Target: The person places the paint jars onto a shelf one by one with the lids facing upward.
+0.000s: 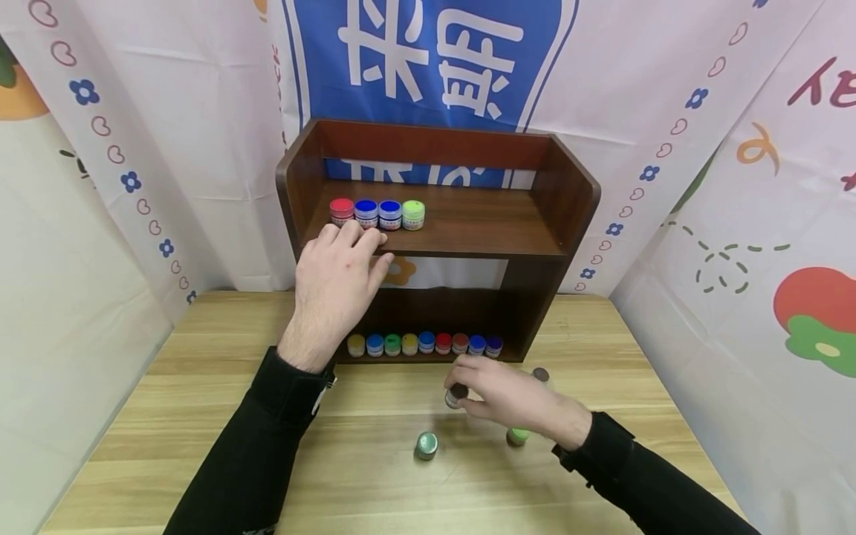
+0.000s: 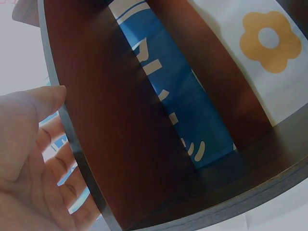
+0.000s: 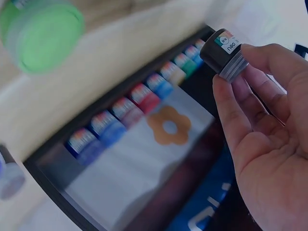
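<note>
- Our right grip (image 1: pixel 498 394) pinches a dark-lidded jar (image 3: pixel 221 50) between thumb and fingertips. The jar leans, and we cannot tell if it touches the table (image 1: pixel 374 494).
- Only the tips hold it, so we think it could slip and roll if we squeeze it crooked or turn too fast.
- Nearer to us than the grip, and to its left, a teal jar (image 1: pixel 426 446) sits on the table.
- Just on our side of the right wrist is a green-lidded jar (image 1: pixel 518 437). Our arm could bump it if it dips.
- On the far side of that wrist is a brown-lidded jar (image 1: pixel 540 374). Our hand hides its lower part.
- Past the grip, a row of nine jars (image 1: pixel 426 342) lines the bottom of the wooden shelf (image 1: pixel 481 255). Our knuckles are near its right end, so a careless lift might knock some over.
- Farther up and left, our left grip (image 1: pixel 337 279) is at the upper board's front edge, with the thumb by the edge. The fingertips are hidden, so we cannot tell if it squeezes.
- Beyond those fingers stand four jars (image 1: pixel 377 214). A push could shove them back.
- The right wrist view is blurry, so the row's labels are hard to read.
</note>
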`<state>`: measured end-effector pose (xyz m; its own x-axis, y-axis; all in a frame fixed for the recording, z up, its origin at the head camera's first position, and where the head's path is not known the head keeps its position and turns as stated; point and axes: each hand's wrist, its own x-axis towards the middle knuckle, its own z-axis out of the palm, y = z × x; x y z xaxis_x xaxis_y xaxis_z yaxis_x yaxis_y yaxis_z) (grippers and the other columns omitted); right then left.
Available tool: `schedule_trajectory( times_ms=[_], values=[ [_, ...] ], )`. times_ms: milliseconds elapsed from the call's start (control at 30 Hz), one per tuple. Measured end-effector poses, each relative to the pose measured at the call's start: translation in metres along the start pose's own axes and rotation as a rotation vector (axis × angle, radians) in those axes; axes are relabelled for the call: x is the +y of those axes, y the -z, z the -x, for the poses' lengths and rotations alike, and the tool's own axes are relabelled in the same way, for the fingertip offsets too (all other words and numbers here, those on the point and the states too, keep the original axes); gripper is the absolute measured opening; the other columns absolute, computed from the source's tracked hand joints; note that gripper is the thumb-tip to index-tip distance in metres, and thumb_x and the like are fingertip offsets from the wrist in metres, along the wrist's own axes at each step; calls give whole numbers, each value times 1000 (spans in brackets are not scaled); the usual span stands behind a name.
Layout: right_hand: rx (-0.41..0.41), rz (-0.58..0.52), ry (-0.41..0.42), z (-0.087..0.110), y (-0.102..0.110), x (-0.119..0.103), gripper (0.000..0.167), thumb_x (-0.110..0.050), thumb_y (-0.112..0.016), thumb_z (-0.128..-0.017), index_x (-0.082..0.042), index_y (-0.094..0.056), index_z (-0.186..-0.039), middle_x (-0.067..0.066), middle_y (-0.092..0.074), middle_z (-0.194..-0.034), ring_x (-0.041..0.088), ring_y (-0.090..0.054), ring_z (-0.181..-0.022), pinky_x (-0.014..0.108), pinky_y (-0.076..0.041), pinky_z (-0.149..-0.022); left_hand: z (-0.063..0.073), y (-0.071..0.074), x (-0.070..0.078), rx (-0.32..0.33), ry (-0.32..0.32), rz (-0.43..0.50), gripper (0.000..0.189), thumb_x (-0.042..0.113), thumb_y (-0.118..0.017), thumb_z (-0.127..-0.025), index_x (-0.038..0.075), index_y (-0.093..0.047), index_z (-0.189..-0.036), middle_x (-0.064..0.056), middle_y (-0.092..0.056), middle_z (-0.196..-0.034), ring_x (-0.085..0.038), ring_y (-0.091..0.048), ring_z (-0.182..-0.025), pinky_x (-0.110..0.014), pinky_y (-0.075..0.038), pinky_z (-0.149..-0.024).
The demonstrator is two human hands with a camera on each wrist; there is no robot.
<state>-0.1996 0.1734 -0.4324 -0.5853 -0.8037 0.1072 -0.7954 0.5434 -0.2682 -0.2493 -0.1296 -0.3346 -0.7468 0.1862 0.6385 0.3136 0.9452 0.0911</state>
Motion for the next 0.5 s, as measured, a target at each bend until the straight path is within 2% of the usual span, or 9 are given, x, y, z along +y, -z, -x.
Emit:
schedule_trajectory(
  times_ms=[133, 300, 500],
  values=[
    [37, 16, 1, -4, 16, -2, 25, -13, -89, -106, -11, -80, -129, 4, -78, -129, 15, -76, -113, 28, -70, -99, 0, 0, 0, -1, 0, -1, 35, 43, -75, -117, 14, -78, -138, -14, -72, -122, -39, -67, -114, -54, -63, -91],
    [53, 9, -24, -8, 35, -4, 28, -12, -88, -107, -11, -80, -134, 5, -78, -136, 18, -77, -120, 33, -70, -106, 0, 1, 0, -7, 4, -2, 36, 43, -75, -117, 14, -78, -138, -14, -73, -123, -39, -67, -114, -54, -63, -92],
    [93, 19, -30, -12, 58, -7, 32, -9, -87, -107, -9, -79, -138, 7, -78, -139, 18, -77, -120, 33, -71, -102, 0, 1, 0, -5, -1, 1, 35, 43, -74, -117, 14, -78, -137, -14, -73, -122, -39, -68, -114, -54, -63, -92]
  ],
)
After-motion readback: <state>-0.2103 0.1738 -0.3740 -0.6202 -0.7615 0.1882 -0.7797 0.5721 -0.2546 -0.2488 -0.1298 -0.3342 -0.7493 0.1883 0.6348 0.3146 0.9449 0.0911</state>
